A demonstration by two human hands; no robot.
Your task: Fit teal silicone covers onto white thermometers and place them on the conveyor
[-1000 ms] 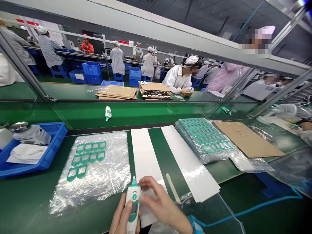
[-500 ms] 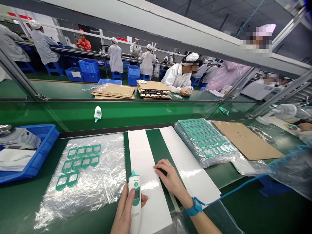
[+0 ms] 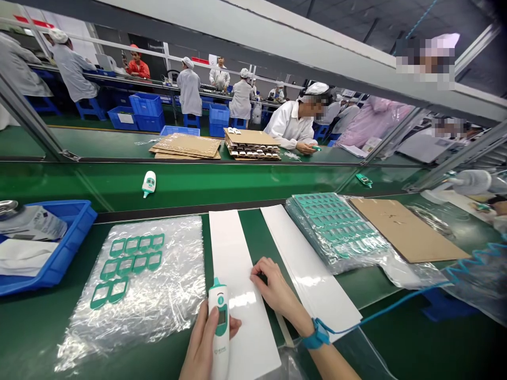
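My left hand (image 3: 202, 338) is wrapped round a white and teal ear thermometer (image 3: 220, 332), its teal tip pointing away from me and its small screen facing up. The thermometer is above a long white strip (image 3: 229, 248) on the green bench. At that strip's right edge, the thumb and forefinger of my right hand (image 3: 273, 285) are pinched together; whatever may be between them is too small to make out. A blue wrist strap (image 3: 317, 335) with a cord circles my right wrist. Teal frames (image 3: 134, 264) lie in rows on a clear plastic bag (image 3: 170, 301) to the left.
A second stack of white strips (image 3: 312, 274) lies right, beside bagged teal frames (image 3: 336, 224) and a cardboard sheet (image 3: 407, 229). A blue bin (image 3: 75, 248) stands left. Beyond the bench, a green belt (image 3: 237, 182) carries another thermometer (image 3: 149, 183). A co-worker (image 3: 295, 124) sits across.
The thermometer on the belt has moved left. The co-worker's hands have shifted slightly. My two hands stay nearly in place, and the view has turned a little.
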